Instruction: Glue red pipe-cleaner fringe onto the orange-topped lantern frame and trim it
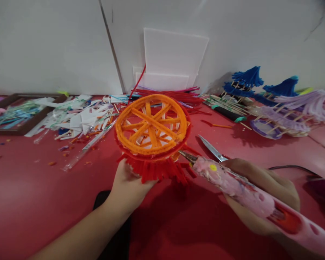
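Observation:
My left hand (130, 187) grips a round pipe-cleaner model (151, 126) from below, above the red table. An orange spoked ring tops the model, and a fringe of red pieces (154, 171) hangs beneath it. The model hides most of the fingers. In my right hand (262, 191) is a pink hot glue gun (238, 187), its body smeared with dried residue. The gun's metal nozzle points left and meets or nearly meets the red fringe at the model's right side. Scissors (212, 148) lie on the table behind the gun, partly hidden by my right hand.
Scraps and white pieces (83, 117) litter the left, beside a brown tray (24, 126). Red pipe cleaners (178, 99) lie behind the model, before white boards (174, 54). Blue (246, 77) and lilac models (289, 112) stand right, near a black-handled tool (227, 113). A dark object (115, 231) lies under my left arm.

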`<move>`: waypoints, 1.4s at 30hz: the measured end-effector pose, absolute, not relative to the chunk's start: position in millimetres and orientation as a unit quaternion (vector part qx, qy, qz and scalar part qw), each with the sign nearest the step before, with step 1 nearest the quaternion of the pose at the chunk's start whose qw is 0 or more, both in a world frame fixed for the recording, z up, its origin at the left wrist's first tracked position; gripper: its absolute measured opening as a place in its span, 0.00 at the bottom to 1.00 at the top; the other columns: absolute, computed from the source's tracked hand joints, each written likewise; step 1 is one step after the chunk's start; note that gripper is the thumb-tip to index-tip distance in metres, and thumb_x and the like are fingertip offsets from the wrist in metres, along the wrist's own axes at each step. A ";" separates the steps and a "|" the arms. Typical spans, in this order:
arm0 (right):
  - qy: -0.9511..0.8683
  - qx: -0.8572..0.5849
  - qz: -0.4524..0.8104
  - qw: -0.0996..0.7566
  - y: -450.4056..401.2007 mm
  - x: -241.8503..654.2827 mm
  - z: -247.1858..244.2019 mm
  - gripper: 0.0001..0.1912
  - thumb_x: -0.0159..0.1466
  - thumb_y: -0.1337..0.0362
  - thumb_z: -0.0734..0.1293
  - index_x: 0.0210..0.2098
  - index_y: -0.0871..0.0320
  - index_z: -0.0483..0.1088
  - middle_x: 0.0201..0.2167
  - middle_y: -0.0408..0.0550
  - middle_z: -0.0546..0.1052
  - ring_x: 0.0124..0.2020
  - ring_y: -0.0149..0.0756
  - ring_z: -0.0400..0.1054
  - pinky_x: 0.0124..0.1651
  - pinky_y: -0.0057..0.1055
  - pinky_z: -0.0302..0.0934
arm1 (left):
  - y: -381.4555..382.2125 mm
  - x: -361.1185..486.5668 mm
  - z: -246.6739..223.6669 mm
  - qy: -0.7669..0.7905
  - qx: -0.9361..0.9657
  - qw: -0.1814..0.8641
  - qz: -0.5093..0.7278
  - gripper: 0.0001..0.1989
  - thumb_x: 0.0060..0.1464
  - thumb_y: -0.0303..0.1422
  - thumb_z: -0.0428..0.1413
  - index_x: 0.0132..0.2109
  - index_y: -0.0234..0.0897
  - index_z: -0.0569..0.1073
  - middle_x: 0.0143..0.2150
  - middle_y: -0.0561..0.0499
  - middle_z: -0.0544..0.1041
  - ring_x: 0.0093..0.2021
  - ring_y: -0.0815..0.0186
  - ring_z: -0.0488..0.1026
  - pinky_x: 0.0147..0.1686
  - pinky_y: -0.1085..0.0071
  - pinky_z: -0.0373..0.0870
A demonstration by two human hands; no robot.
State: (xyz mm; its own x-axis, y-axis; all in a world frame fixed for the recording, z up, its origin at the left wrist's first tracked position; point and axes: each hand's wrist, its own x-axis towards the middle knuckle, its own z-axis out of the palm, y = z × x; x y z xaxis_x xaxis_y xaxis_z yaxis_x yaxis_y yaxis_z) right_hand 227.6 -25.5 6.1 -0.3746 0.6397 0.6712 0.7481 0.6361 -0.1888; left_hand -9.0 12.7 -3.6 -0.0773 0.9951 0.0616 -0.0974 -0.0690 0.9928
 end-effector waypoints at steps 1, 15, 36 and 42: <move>-0.824 -0.430 -0.085 0.360 -25.9 227.3 6.8 0.07 0.58 0.63 0.65 0.38 0.53 0.65 0.28 0.42 0.76 0.20 0.30 0.68 0.19 0.28 0.57 | 12.5 -8.7 -2.5 0.484 0.465 0.485 0.561 0.14 0.29 0.26 0.68 0.29 0.39 0.78 0.31 0.52 0.83 0.33 0.60 0.80 0.37 0.67 0.78; -0.825 -0.422 -0.133 0.350 -23.2 225.4 9.0 0.05 0.57 0.70 0.63 0.33 0.55 0.62 0.25 0.41 0.72 0.20 0.29 0.65 0.22 0.26 0.59 | 11.5 -10.2 -3.0 0.481 0.469 0.471 0.572 0.15 0.29 0.23 0.67 0.30 0.39 0.77 0.31 0.53 0.83 0.33 0.63 0.80 0.35 0.71 0.78; -0.812 -0.443 -0.122 0.360 -22.1 223.5 3.9 0.07 0.56 0.69 0.64 0.36 0.56 0.64 0.24 0.41 0.71 0.20 0.28 0.66 0.21 0.24 0.60 | 12.1 -6.7 -3.1 0.459 0.370 0.540 0.601 0.20 0.30 0.23 0.68 0.35 0.39 0.76 0.36 0.53 0.82 0.37 0.66 0.79 0.39 0.75 0.76; -0.831 -0.411 -0.116 0.357 -26.2 228.0 1.2 0.14 0.56 0.71 0.65 0.43 0.59 0.65 0.33 0.48 0.75 0.29 0.33 0.71 0.29 0.26 0.66 | 10.7 -6.6 -2.2 0.478 0.382 0.537 0.581 0.20 0.32 0.24 0.68 0.38 0.38 0.76 0.38 0.51 0.82 0.39 0.64 0.79 0.42 0.71 0.76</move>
